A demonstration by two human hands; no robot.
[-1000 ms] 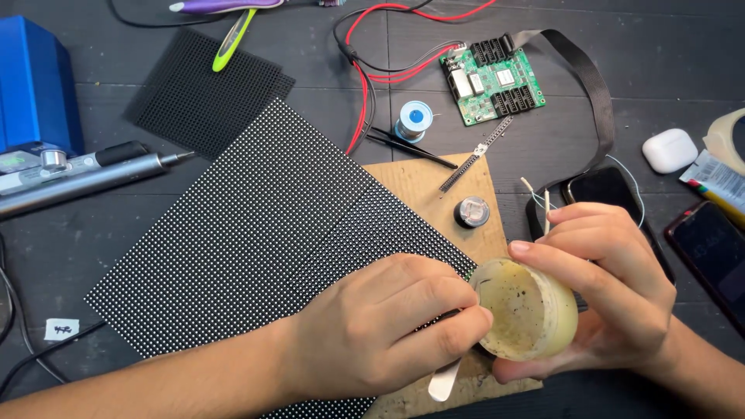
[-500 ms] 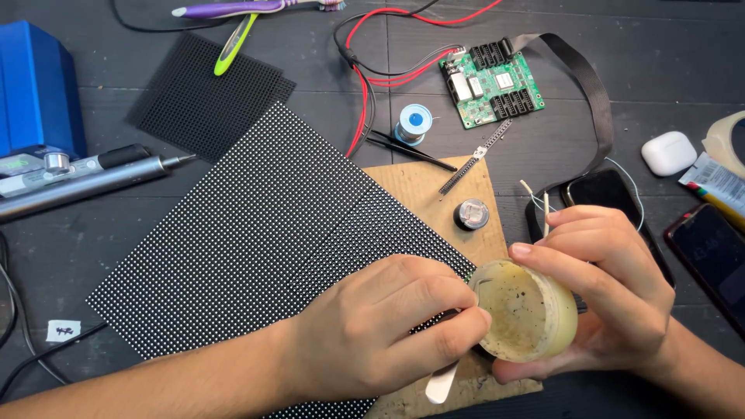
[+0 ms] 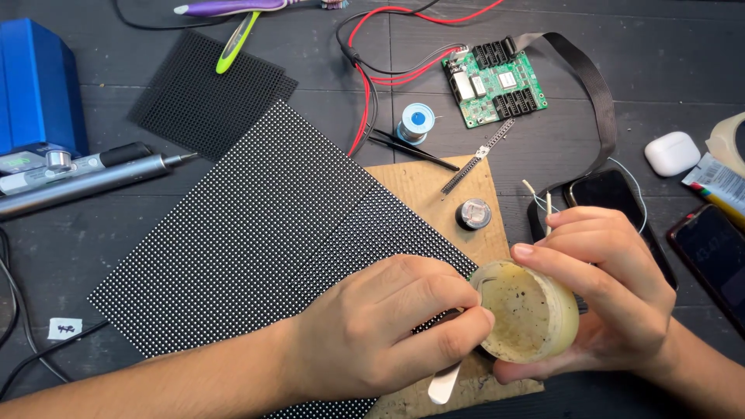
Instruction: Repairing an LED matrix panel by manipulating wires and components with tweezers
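Note:
My right hand (image 3: 613, 291) cups a small round jar (image 3: 531, 314) of yellowish paste, tilted toward me, over the near corner of a wooden board (image 3: 434, 194). My left hand (image 3: 380, 326) pinches metal tweezers (image 3: 444, 382); the tips point into the jar's rim and the white blunt end sticks out below my fingers. A large black LED matrix panel (image 3: 272, 233) lies diagonally on the table, partly under my left hand and overlapping the board.
A green circuit board (image 3: 497, 81) with red and black wires, solder spool (image 3: 417, 122), second tweezers (image 3: 411, 147), small black mesh panel (image 3: 206, 93), electric screwdriver (image 3: 85, 174), blue box (image 3: 39, 85), two phones (image 3: 714, 252), white earbud case (image 3: 671, 153), small round cap (image 3: 472, 213).
Hardly anything has moved. My left hand has shifted a little with the tweezers at the jar's rim; the right hand keeps the jar in place.

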